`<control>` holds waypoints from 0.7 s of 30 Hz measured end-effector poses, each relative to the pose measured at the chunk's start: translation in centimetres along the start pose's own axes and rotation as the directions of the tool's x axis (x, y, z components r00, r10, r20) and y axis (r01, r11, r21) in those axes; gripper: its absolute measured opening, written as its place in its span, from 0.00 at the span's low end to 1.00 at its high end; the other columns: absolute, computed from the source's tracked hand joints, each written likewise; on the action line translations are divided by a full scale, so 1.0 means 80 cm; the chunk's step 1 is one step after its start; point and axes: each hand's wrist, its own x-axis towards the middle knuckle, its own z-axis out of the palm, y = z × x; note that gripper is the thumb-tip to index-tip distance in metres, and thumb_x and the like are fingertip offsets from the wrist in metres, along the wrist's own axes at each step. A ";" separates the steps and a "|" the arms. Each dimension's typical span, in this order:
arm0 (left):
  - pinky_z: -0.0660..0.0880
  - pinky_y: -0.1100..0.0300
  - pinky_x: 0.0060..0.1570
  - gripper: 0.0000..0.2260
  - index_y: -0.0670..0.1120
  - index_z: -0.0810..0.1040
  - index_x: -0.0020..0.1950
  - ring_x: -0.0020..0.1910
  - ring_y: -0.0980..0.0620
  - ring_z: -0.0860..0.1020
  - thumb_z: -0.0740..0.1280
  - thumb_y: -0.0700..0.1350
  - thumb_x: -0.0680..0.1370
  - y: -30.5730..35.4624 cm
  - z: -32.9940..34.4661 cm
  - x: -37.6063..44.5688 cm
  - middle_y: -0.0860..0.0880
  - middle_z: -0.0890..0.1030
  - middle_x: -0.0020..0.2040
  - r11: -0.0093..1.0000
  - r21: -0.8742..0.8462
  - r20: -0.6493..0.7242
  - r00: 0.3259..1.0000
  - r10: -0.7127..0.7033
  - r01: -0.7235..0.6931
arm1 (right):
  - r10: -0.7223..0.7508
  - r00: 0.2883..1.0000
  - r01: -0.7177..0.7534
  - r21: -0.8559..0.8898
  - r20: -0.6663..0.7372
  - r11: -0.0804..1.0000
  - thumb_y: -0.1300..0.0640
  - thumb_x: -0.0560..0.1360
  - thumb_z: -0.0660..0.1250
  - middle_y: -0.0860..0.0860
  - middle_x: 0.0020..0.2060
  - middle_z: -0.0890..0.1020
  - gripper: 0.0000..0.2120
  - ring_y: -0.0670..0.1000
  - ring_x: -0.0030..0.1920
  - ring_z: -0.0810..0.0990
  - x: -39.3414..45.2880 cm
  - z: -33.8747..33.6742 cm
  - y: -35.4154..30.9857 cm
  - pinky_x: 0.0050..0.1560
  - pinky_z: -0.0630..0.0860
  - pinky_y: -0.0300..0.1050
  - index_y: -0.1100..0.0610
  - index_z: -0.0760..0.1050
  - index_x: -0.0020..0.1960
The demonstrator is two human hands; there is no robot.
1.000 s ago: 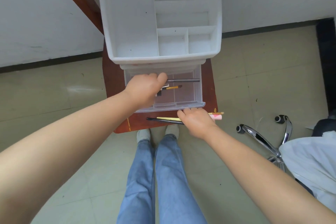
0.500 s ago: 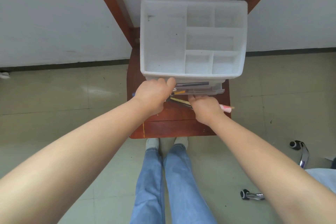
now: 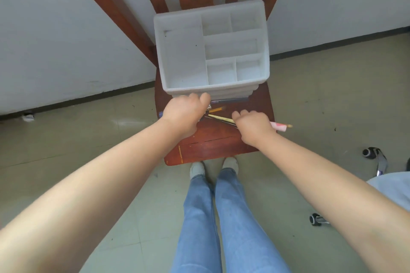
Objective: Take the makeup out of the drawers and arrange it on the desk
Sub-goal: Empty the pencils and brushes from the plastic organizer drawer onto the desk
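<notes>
1. I see a white organiser (image 3: 184, 60) with plain white compartments.
2. The surface (image 3: 213, 146) under it is glossy reddish-brown wood with one thin yellow streak near its front edge.
3. On it lie a pale yellow stick (image 3: 219, 118), a small orange brush (image 3: 216, 109) and a dark grey pencil (image 3: 230, 100).
4. A pink-and-white patterned tube (image 3: 279, 126) shows beside my right hand (image 3: 253, 126).
5. The jeans (image 3: 221, 224) are plain light blue, the shoes (image 3: 197, 168) white.
6. The floor (image 3: 88, 131) is pale olive tile; the wall (image 3: 55, 35) is white with a black skirting.
</notes>
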 end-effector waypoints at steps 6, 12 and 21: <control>0.63 0.55 0.31 0.17 0.42 0.62 0.55 0.42 0.40 0.75 0.62 0.32 0.70 0.035 -0.081 -0.005 0.42 0.73 0.48 0.986 0.125 -0.067 0.991 0.118 -0.109 | 0.076 0.991 -0.078 -0.011 -0.113 0.997 0.68 0.68 0.62 0.57 0.51 0.75 0.21 0.59 0.49 0.76 -0.078 -0.049 0.020 0.37 0.64 0.47 0.60 0.64 0.60; 0.61 0.56 0.27 0.16 0.42 0.63 0.57 0.39 0.43 0.73 0.60 0.32 0.72 0.094 -0.178 -0.017 0.43 0.73 0.46 0.895 0.318 -0.135 0.919 0.369 -0.313 | 0.303 0.934 -0.304 0.026 -0.187 0.952 0.68 0.69 0.61 0.56 0.51 0.75 0.19 0.58 0.49 0.77 -0.188 -0.100 0.051 0.37 0.65 0.47 0.60 0.64 0.59; 0.58 0.59 0.24 0.17 0.42 0.64 0.57 0.30 0.50 0.66 0.61 0.31 0.71 0.235 -0.246 -0.107 0.45 0.70 0.41 0.493 0.631 -0.018 0.624 0.781 -0.599 | 0.771 0.596 -0.740 0.220 -0.225 0.636 0.69 0.68 0.60 0.56 0.49 0.75 0.18 0.58 0.47 0.76 -0.410 -0.098 -0.008 0.35 0.63 0.47 0.60 0.64 0.57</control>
